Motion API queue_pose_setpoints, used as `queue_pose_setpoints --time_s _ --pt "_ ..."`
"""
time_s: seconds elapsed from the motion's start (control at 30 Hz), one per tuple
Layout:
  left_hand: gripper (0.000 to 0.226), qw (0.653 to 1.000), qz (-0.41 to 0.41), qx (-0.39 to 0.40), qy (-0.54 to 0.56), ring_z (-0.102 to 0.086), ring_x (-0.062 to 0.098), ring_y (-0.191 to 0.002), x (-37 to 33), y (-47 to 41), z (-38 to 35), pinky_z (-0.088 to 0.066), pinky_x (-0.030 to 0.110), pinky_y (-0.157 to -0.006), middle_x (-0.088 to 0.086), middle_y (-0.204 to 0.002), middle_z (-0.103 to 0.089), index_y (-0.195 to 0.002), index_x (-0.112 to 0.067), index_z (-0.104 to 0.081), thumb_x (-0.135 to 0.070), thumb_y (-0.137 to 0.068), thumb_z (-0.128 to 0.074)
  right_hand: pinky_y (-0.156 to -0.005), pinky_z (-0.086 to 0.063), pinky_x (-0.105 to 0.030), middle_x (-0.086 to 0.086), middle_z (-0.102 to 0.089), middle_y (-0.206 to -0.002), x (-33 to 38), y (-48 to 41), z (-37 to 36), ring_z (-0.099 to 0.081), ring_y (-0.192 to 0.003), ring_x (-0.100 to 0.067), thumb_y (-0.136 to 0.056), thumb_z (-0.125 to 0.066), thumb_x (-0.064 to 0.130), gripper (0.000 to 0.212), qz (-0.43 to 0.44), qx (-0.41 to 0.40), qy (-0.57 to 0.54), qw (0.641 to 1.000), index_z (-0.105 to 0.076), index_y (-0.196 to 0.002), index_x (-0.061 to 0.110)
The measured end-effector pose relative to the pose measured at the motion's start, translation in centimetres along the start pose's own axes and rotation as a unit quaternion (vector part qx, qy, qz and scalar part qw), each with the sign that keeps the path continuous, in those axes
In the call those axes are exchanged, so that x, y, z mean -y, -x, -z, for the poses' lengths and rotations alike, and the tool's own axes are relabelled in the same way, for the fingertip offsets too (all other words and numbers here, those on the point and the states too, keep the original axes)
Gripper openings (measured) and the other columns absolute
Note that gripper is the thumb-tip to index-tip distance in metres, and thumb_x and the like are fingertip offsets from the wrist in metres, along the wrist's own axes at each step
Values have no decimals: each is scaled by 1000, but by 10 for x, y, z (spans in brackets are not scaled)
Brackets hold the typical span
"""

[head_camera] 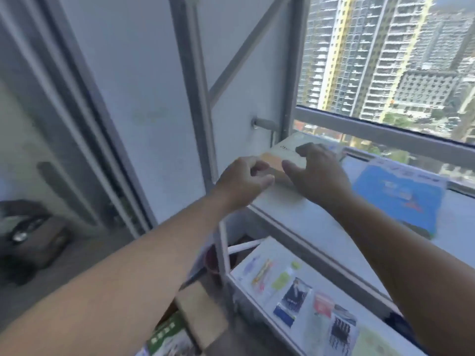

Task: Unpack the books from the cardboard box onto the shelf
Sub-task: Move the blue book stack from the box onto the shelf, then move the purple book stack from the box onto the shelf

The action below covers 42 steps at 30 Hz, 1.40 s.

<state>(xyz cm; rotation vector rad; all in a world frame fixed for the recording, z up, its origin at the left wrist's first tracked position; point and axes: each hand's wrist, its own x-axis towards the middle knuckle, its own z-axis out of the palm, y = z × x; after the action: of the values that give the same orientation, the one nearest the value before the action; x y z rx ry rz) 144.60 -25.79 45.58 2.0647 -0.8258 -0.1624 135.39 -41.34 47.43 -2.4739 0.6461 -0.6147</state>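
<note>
A pale book (282, 156) with an orange patch lies flat at the left end of the white shelf's top board (303, 219), next to the window frame. My left hand (244, 181) is curled at the book's near left corner, fingers pinched on its edge. Over the book's top arches my right hand (321, 173), fingers spread and thumb apart. A blue book (401, 199) lies flat further right on the same board. At the bottom, the cardboard box (200, 314) shows one flap, with a green-covered book (167, 335) inside.
The lower shelf board (303, 273) carries several booklets and leaflets laid flat. A white wall panel with grey bars and a peg (264, 123) stands behind the shelf. A window to the right looks onto tower blocks. A dark bag (25, 235) sits on the floor far left.
</note>
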Motion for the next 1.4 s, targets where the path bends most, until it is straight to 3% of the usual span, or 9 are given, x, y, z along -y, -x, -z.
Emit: queue_pose_setpoints --time_s 0.33,0.63,0.77,0.93,1.0,1.13,1.2,1.27,1.4 --pt "33 964 231 -115 -71 -61 11 -105 189 139 147 -43 26 -86 -9 -114 -65 -123 -23 -69 -38 -94 -68 -100 -51 -39 -5 -67 -135 157 54 -187 -64 -123 -27 -95 -65 49 55 187 272 1 944 -62 -138 15" --pt "13 888 450 -90 6 -63 15 -81 401 264 146 -51 29 -79 -3 -97 -70 -100 -21 -71 -28 -91 -76 -95 -49 -33 -13 -73 -126 149 152 -409 -66 -121 -34 -93 -72 42 47 75 537 73 837 -70 -122 6" --pt "14 847 528 -46 46 -62 15 -80 473 302 106 -44 24 -70 -6 -93 -68 -100 -23 -68 -33 -92 -72 -67 -41 -32 -6 -62 -77 111 182 -480 -63 -86 -29 -91 -77 34 31 3 593 89 801 -60 -73 14" --pt "34 772 629 -6 93 -35 20 -57 556 347 36 -20 34 -59 1 -64 -37 -68 -17 -47 -27 -93 -68 -66 -42 -35 -6 -52 -71 61 214 -572 -57 -73 -25 -92 -76 36 34 -67 654 92 748 -62 -71 15" --pt "27 728 678 -20 100 -39 17 -58 593 365 7 -23 33 -55 5 -70 -49 -86 -4 -65 -30 -93 -70 -56 -37 -30 -2 -55 -62 41 228 -615 -51 -59 -17 -92 -75 37 37 -78 674 101 728 -61 -65 16" --pt "71 644 745 -82 155 -57 12 -76 662 391 -46 -38 25 -58 14 -121 -67 -145 2 -50 -37 -91 -76 -57 -38 -25 -4 -58 -79 3 265 -702 -50 -61 -17 -95 -71 36 23 -119 705 82 695 -60 -86 18" --pt "77 611 763 -114 178 -54 8 -71 682 401 -68 -40 26 -57 6 -112 -61 -149 -1 -42 -36 -90 -79 -68 -43 -28 1 -64 -97 -12 285 -733 -61 -79 -18 -96 -72 42 26 -129 717 68 681 -62 -113 25" --pt "74 584 774 -137 204 -54 11 -70 694 406 -86 -40 25 -57 3 -104 -59 -145 -3 -42 -29 -88 -82 -78 -48 -28 1 -65 -132 -24 304 -753 -64 -106 -20 -93 -75 48 63 -133 719 59 679 -55 -145 20" --pt "83 578 771 -156 217 -66 24 -102 709 417 -106 -49 30 -75 10 -131 -61 -145 -8 -39 -24 -80 -88 -65 -47 -22 5 -59 -131 -35 331 -770 -64 -94 -11 -90 -76 49 71 -122 731 60 668 -48 -152 26"
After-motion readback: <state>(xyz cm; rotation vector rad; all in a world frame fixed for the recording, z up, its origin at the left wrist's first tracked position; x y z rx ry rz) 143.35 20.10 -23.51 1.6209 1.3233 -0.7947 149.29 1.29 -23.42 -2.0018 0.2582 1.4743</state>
